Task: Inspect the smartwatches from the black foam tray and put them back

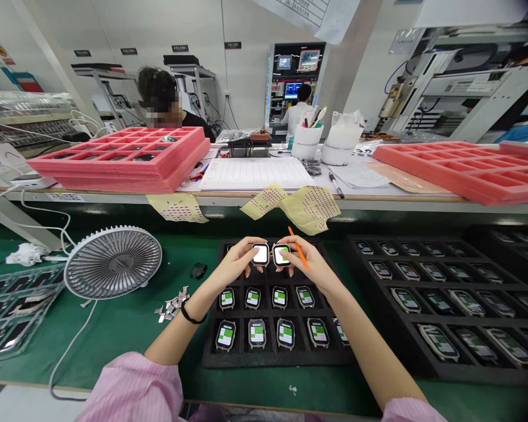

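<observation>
Above a black foam tray (264,358), each of my hands holds a watch with a lit screen. My left hand (240,258) has its thumb on the screen of the left watch (260,255), which is mostly white. In my right hand (310,264) is the right watch (281,254), its screen white and green, along with an orange stick (298,248) that slants between the fingers. The two watches are side by side, nearly touching. Beneath them, the tray's compartments hold several watches with green and white screens, such as the front left one (226,335).
A white fan (113,262) stands at the left, near small metallic pieces (172,305) and a clear tray (20,310). Another black tray of watches (422,346) is at the right. Pink foam trays (158,170) and papers (257,173) lie on the shelf. Two people are beyond it.
</observation>
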Demonstrator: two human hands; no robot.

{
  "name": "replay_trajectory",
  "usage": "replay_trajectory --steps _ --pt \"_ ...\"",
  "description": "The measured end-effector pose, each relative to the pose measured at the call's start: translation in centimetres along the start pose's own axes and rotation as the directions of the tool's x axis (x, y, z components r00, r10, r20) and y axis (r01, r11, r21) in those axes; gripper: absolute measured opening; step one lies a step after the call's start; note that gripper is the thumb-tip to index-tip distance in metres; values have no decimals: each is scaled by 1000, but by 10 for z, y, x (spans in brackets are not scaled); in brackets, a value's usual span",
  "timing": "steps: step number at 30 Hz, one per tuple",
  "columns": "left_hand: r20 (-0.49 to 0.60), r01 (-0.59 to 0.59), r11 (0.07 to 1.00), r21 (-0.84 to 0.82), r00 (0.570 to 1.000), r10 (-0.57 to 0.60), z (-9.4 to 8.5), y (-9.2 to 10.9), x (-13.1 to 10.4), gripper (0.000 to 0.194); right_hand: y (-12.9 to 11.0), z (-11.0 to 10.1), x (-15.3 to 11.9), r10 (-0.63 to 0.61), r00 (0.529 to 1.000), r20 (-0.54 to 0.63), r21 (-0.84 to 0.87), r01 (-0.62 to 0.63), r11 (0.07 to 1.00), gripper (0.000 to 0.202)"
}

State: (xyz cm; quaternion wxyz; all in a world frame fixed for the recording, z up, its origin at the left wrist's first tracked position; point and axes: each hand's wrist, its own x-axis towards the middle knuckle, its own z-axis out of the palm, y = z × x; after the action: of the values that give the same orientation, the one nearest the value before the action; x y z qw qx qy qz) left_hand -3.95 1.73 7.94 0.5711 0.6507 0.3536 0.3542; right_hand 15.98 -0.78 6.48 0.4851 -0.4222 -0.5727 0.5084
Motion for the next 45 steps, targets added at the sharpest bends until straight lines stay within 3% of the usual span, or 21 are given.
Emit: replay_trajectory --steps 8,24,35,41,45 --pt "42 -23 1000 -11 999 23 -2 -6 1 50 -3 -4 -1 2 998 55 -23 -1 1000 40" --pt "-29 33 999 19 999 -33 -2 -7 5 34 -1 3 -1 36 994 -107 -24 -38 999 30" --pt "43 -10 1000 23 999 9 -3 -7 2 47 1 -3 0 -3 999 48 -8 3 1000 41" --pt "-21 2 1000 15 1000 -2 -3 -6 3 44 -6 -4 -3 -7 990 140 37 2 999 39" --pt "-84 32 999 -20 996 -34 -1 -2 3 37 -9 -4 -3 3 990 143 37 -9 999 36"
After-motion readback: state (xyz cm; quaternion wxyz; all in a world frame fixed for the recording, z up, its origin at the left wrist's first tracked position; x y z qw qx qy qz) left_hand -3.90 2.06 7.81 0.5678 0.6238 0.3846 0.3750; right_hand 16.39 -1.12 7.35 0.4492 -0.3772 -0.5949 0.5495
